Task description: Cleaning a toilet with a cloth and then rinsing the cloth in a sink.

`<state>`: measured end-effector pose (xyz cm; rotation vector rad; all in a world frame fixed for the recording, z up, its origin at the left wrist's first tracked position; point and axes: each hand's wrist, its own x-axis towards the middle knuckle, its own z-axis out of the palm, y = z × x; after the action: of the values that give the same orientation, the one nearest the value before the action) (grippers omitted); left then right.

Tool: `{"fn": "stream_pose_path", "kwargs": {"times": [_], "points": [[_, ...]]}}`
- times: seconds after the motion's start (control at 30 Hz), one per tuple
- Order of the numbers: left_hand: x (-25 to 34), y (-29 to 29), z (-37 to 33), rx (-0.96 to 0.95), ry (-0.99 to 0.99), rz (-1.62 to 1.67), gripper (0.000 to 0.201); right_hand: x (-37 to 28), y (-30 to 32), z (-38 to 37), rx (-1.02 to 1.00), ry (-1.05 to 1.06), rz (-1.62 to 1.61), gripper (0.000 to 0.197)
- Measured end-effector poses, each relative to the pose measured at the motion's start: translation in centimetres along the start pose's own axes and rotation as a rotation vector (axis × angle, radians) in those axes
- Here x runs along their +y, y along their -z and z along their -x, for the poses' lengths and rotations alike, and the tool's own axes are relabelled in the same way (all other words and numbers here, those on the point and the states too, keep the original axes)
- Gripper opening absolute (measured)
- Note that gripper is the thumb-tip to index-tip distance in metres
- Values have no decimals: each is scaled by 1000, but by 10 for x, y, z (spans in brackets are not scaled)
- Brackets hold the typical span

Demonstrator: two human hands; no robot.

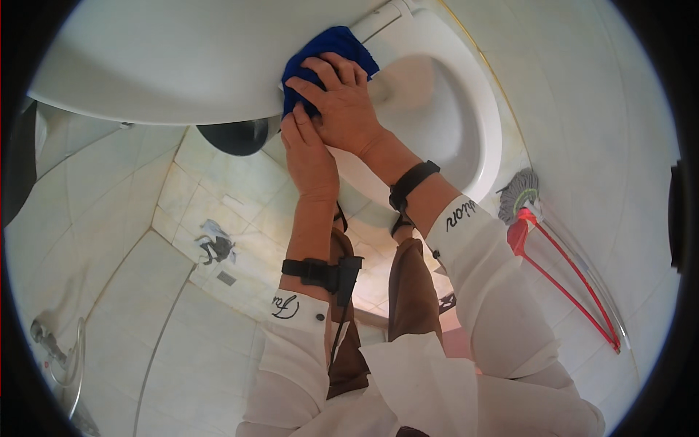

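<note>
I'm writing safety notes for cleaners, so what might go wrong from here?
The blue cloth under the right hand sits beside the open toilet bowl, so it might slip in.

The right arm's white cuff appears near the bowl's edge and could get wet.

The left hand might knock the nearby black bin.

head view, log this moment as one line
right hand: spread on blue cloth; left hand: at cloth's lower edge; toilet bowl: right of cloth; mop: right of bowl
</note>
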<state>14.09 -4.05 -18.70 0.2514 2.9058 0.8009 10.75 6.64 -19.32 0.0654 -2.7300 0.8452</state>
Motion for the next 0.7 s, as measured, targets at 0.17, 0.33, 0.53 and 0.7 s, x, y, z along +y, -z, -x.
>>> {"fn": "stream_pose_path", "kwargs": {"times": [0.17, 0.33, 0.53, 0.7], "points": [[2, 0, -6, 41, -146, -121, 49, 19, 7, 4, -76, 156, -6, 46], [15, -9, -30, 56, -370, -224, 53, 51, 22, 6, -81, 92, 81, 58], [58, -25, -73, -45, -541, -227, 58, 104, 42, 4, 66, -59, 196, 61], [81, -36, -97, -83, -639, -277, 58, 119, 49, 2, 187, -195, 282, 65]]}}
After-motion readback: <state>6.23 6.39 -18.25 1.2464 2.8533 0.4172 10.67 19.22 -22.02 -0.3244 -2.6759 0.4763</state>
